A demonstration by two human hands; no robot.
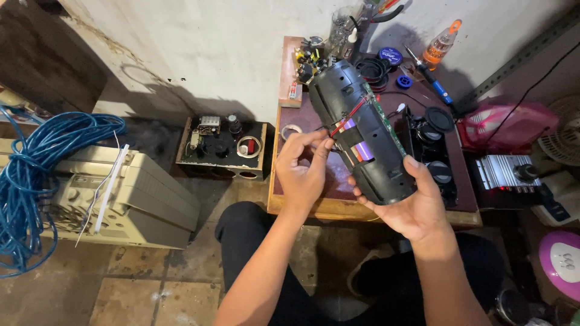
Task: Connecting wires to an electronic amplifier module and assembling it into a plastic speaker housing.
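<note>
Two hands work on a black speaker shell [362,130] above the small wooden table [314,208]: right hand [417,208] clamps its lower end, left hand [302,169] pinches a red wire [349,115] beside it.

Matt black plastic speaker shell [362,133], worn wooden table [314,208], seemingly rough concrete floor [121,284].

Blue cable coil [27,181] at nine o'clock beside a beige machine [130,202]; soldering iron [430,77] and orange-capped bottle [440,45] at one o'clock; pink bag [504,124] rightward.
</note>
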